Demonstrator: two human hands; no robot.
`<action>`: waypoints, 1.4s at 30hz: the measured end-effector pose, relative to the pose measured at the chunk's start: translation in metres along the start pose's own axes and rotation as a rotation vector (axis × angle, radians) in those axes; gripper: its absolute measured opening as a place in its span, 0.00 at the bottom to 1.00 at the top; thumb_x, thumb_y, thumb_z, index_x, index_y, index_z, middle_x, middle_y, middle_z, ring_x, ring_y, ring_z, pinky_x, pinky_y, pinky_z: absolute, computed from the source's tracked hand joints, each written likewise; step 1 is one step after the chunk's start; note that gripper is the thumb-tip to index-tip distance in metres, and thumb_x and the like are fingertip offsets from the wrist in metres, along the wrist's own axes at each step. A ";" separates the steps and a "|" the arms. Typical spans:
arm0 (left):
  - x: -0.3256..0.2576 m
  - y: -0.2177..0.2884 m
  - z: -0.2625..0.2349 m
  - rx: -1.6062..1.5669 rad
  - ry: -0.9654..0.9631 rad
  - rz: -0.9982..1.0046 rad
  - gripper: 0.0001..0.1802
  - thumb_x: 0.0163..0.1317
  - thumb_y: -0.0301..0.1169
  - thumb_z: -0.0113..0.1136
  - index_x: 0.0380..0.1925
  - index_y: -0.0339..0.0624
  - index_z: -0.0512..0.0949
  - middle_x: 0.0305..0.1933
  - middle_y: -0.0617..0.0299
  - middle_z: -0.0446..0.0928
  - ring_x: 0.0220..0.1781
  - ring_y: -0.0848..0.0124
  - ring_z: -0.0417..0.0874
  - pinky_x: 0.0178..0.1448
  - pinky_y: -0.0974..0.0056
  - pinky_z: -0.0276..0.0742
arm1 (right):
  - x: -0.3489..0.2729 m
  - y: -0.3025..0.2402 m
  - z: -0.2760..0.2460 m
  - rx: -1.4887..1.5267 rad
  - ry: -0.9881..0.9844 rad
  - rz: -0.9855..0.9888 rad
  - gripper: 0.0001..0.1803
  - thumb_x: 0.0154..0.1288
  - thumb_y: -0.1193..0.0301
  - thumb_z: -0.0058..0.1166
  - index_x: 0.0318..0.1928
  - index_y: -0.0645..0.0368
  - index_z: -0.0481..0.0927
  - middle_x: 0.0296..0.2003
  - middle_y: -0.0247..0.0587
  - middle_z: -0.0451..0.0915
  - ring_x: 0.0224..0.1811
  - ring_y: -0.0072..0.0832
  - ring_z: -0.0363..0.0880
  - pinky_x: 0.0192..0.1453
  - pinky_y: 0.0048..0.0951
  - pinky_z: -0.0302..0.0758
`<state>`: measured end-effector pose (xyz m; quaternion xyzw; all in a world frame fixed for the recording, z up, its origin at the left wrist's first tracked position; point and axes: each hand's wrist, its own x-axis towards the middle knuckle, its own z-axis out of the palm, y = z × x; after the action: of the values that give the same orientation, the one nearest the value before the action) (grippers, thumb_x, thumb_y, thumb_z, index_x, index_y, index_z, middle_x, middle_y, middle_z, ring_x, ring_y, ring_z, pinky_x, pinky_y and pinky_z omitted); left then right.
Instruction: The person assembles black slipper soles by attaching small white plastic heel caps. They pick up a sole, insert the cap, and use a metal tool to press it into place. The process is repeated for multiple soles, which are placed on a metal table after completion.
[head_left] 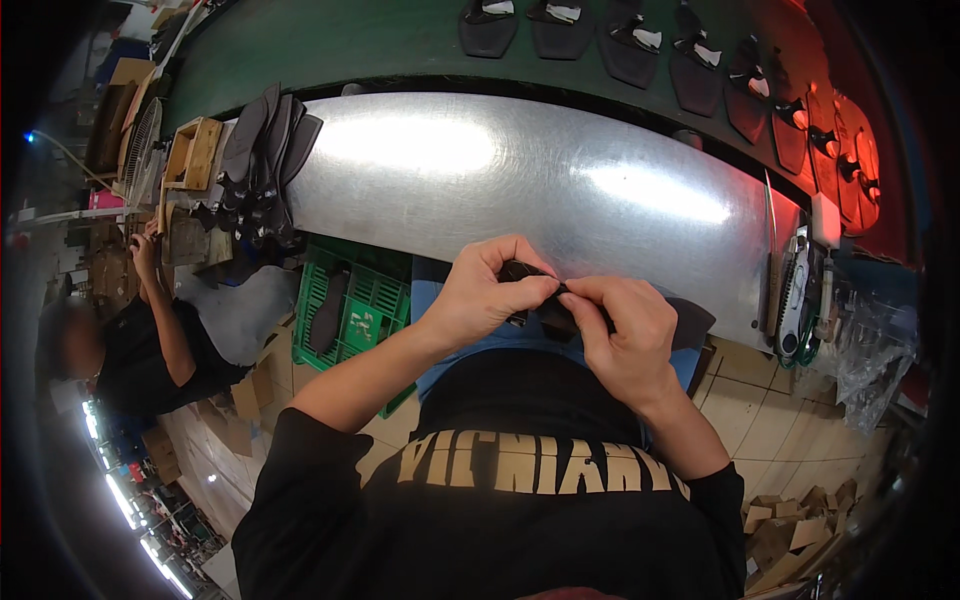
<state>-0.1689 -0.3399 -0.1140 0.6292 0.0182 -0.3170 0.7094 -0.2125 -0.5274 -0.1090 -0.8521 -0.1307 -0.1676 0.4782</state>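
My left hand (475, 297) is closed on the front part of a dark sandal (692, 322), its thumb and forefinger pinching black strap material. My right hand (632, 332) pinches the same strap area, and the two sets of fingertips nearly meet. The sandal lies over my lap at the near edge of the metal table, and its flat sole end sticks out beyond my right hand. My fingers cover most of the straps, so the exact spot they grip is hidden.
A shiny metal table (420, 190) spans the front. A pile of dark sandals (262, 150) lies at its left end; more line the green conveyor (380, 50) toward a red glow. A green crate (385, 290) stands below left, a utility knife (797, 285) right. Another person (160, 340) works at left.
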 end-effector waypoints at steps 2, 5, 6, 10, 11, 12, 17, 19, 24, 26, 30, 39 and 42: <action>-0.003 0.005 0.005 0.054 0.011 0.056 0.05 0.59 0.26 0.64 0.32 0.39 0.77 0.26 0.67 0.78 0.24 0.84 0.74 0.25 0.78 0.67 | 0.004 0.000 -0.003 0.084 -0.037 0.119 0.06 0.52 0.77 0.65 0.30 0.59 0.79 0.21 0.39 0.77 0.22 0.35 0.76 0.31 0.31 0.71; -0.007 0.020 0.014 0.119 0.021 0.035 0.05 0.59 0.26 0.63 0.32 0.40 0.77 0.24 0.70 0.75 0.22 0.84 0.72 0.24 0.77 0.65 | 0.016 0.001 -0.019 0.216 -0.235 0.281 0.06 0.52 0.77 0.63 0.30 0.59 0.79 0.22 0.40 0.78 0.24 0.37 0.77 0.32 0.32 0.72; -0.010 0.023 0.013 0.140 0.022 0.011 0.05 0.59 0.27 0.63 0.32 0.40 0.77 0.23 0.70 0.75 0.22 0.84 0.71 0.24 0.77 0.65 | 0.020 0.002 -0.020 0.258 -0.276 0.256 0.06 0.53 0.76 0.63 0.29 0.59 0.79 0.22 0.41 0.78 0.25 0.37 0.77 0.33 0.33 0.72; -0.008 0.024 0.007 0.065 0.118 0.069 0.06 0.57 0.26 0.62 0.33 0.38 0.77 0.28 0.62 0.77 0.22 0.79 0.75 0.26 0.75 0.70 | 0.035 0.011 -0.045 0.096 -0.173 0.046 0.09 0.53 0.74 0.64 0.36 0.58 0.80 0.34 0.45 0.81 0.35 0.40 0.78 0.40 0.35 0.73; -0.005 0.020 0.000 -0.048 0.184 0.130 0.05 0.58 0.26 0.60 0.33 0.36 0.77 0.28 0.61 0.78 0.22 0.76 0.76 0.26 0.73 0.73 | 0.041 0.010 -0.053 -0.021 -0.017 -0.015 0.11 0.53 0.74 0.63 0.38 0.58 0.81 0.38 0.46 0.81 0.38 0.42 0.78 0.43 0.36 0.73; 0.000 0.016 -0.010 -0.151 0.209 0.183 0.07 0.60 0.25 0.57 0.38 0.35 0.76 0.32 0.58 0.80 0.26 0.73 0.80 0.30 0.71 0.79 | 0.046 0.011 -0.060 -0.135 0.135 -0.078 0.13 0.53 0.74 0.63 0.41 0.58 0.81 0.42 0.47 0.81 0.40 0.43 0.78 0.45 0.36 0.73; -0.001 0.015 -0.028 -0.398 0.305 0.069 0.25 0.65 0.31 0.49 0.60 0.30 0.66 0.57 0.45 0.74 0.53 0.55 0.82 0.46 0.64 0.84 | 0.019 0.081 -0.107 -0.806 0.335 0.156 0.21 0.60 0.73 0.56 0.55 0.64 0.76 0.54 0.53 0.74 0.55 0.50 0.71 0.59 0.44 0.68; -0.001 0.008 -0.028 -0.515 0.216 -0.018 0.27 0.66 0.31 0.46 0.64 0.28 0.62 0.60 0.41 0.70 0.57 0.52 0.79 0.50 0.62 0.83 | -0.001 0.109 -0.112 -0.939 0.269 0.244 0.23 0.61 0.73 0.55 0.57 0.63 0.74 0.53 0.55 0.72 0.53 0.52 0.69 0.58 0.46 0.66; 0.000 0.006 -0.023 -0.676 0.113 -0.105 0.26 0.68 0.35 0.45 0.63 0.31 0.64 0.57 0.46 0.75 0.58 0.59 0.79 0.52 0.63 0.80 | -0.018 0.119 -0.096 -0.867 0.277 0.330 0.18 0.63 0.77 0.52 0.54 0.62 0.77 0.42 0.48 0.75 0.47 0.45 0.72 0.53 0.41 0.69; 0.002 0.001 -0.021 -0.738 0.128 -0.147 0.24 0.69 0.36 0.47 0.60 0.32 0.67 0.56 0.47 0.75 0.58 0.59 0.79 0.50 0.65 0.81 | -0.013 0.106 -0.095 -0.654 0.246 0.295 0.13 0.63 0.77 0.53 0.49 0.63 0.80 0.38 0.46 0.77 0.43 0.40 0.74 0.50 0.36 0.71; 0.007 -0.002 -0.009 -0.973 0.236 -0.279 0.19 0.64 0.38 0.58 0.49 0.37 0.73 0.50 0.48 0.77 0.51 0.58 0.81 0.35 0.70 0.84 | -0.013 0.047 -0.049 0.059 0.101 0.330 0.10 0.65 0.80 0.52 0.45 0.64 0.81 0.34 0.41 0.80 0.35 0.26 0.78 0.41 0.25 0.73; 0.018 -0.010 0.015 -1.014 0.089 -0.246 0.14 0.61 0.41 0.63 0.39 0.44 0.76 0.37 0.59 0.79 0.35 0.68 0.80 0.22 0.73 0.68 | -0.024 0.001 0.018 0.794 -0.146 0.572 0.27 0.65 0.81 0.49 0.65 0.60 0.66 0.26 0.35 0.78 0.26 0.15 0.73 0.31 0.17 0.68; 0.018 -0.012 0.016 -1.020 0.018 -0.217 0.14 0.61 0.42 0.62 0.37 0.45 0.76 0.33 0.60 0.79 0.32 0.70 0.79 0.20 0.73 0.64 | -0.027 0.006 0.023 0.641 -0.054 0.408 0.23 0.66 0.81 0.48 0.62 0.62 0.70 0.25 0.33 0.77 0.26 0.15 0.72 0.31 0.17 0.67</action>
<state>-0.1664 -0.3620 -0.1284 0.2009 0.2413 -0.3341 0.8887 -0.2309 -0.5123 -0.1355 -0.6719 -0.0167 0.0031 0.7405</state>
